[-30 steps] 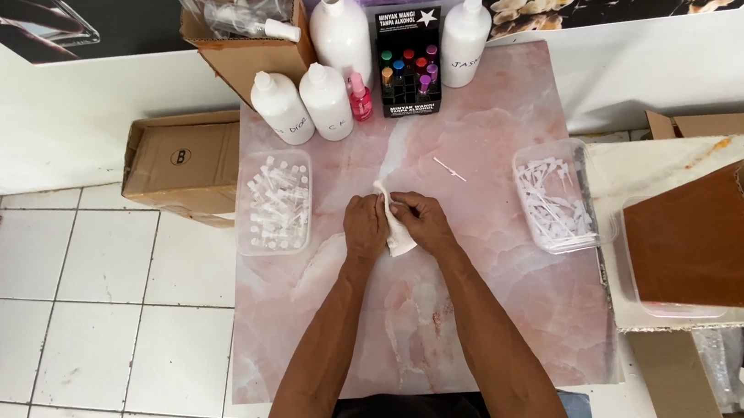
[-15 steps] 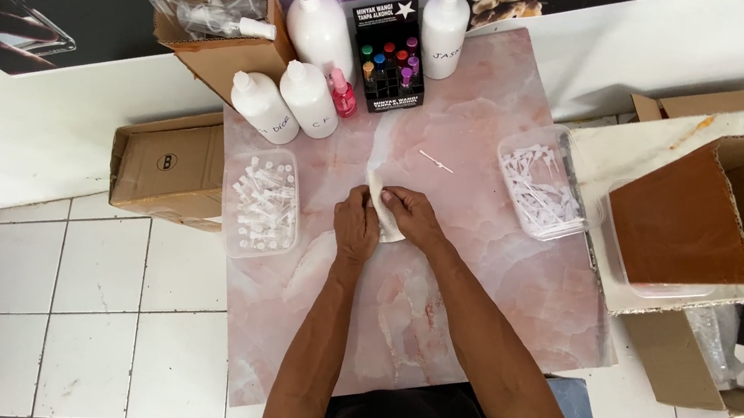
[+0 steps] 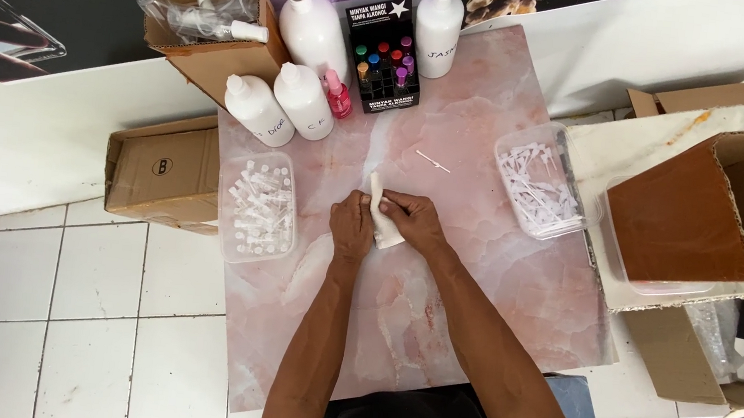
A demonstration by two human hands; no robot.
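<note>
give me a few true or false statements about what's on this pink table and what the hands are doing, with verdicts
1. Both hands, left hand and right hand, hold a white cloth. True.
2. A clear tray of small vials sits on the left hand's side. True.
3. The pink table carries only one white bottle. False: four white bottles stand at its far edge, such as one.
4. The black box of coloured bottles lies flat by the person's body. False: it stands at the far edge.
5. A thin white stick lies alone on the table. True.
</note>
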